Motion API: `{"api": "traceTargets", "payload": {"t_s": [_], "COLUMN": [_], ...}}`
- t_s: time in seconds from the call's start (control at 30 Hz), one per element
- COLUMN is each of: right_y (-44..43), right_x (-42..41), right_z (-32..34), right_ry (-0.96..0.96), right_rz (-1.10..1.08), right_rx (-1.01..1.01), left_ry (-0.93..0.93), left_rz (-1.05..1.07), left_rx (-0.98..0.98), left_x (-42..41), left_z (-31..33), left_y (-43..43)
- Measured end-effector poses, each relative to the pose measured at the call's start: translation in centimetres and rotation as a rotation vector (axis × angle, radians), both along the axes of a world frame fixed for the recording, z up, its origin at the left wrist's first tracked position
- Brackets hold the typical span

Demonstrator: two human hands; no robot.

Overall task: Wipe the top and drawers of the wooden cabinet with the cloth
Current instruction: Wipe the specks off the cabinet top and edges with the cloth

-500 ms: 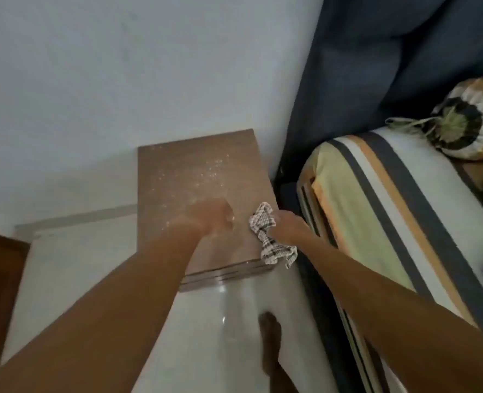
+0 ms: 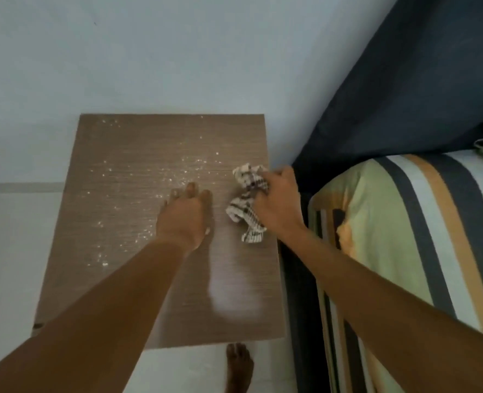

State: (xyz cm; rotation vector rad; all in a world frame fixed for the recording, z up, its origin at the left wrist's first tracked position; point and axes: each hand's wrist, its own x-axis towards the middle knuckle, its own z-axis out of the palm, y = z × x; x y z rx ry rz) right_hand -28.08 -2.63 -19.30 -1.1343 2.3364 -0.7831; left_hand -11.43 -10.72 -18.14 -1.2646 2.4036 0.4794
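The wooden cabinet's top (image 2: 115, 228) fills the middle of the head view, seen from above, with white crumbs scattered over its left and centre. My left hand (image 2: 185, 217) lies flat on the top, fingers spread and pointing to the wall. My right hand (image 2: 280, 202) grips a crumpled checked cloth (image 2: 247, 202) near the cabinet's right edge, the cloth touching the wood. A pale smear (image 2: 229, 293) runs down the surface below my hands. The drawers are hidden under the top.
A pale wall (image 2: 178, 52) stands behind the cabinet. A bed with a striped sheet (image 2: 404, 236) and a dark blue curtain (image 2: 404, 95) press close on the right. My bare foot (image 2: 238, 367) rests on the white floor (image 2: 8, 251) in front.
The view has moved closer and more directly over the cabinet. My left hand has opened from a loose fist to lie flat. My right hand with the cloth has shifted further onto the top.
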Motion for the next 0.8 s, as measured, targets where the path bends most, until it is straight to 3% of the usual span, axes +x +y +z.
{"api": "traceTargets", "payload": {"t_s": [0.17, 0.3, 0.53, 0.8], "right_y": [-11.0, -14.7, -14.6, -5.3], "right_x": [-8.5, -10.1, -8.5, -2.9], "right_z": [0.5, -4.9, -8.4, -7.8], "right_ry": [0.172, 0.302, 0.394, 0.381], "right_rz": [-0.005, 0.333, 0.614, 0.595], "right_rx": [-0.111, 0.041, 0.090, 0.100], "left_ry": [-0.066, -0.041, -0.016, 0.039], "left_rz": [0.187, 0.117, 0.111, 0.143], "left_rx": [0.089, 0.069, 0.013, 0.026], "left_x": [-0.5, 0.7, 0.8, 0.4], "left_z": [-1.9, -3.4, -3.7, -2.6], "left_y": [-0.5, -1.0, -1.3, -1.2]}}
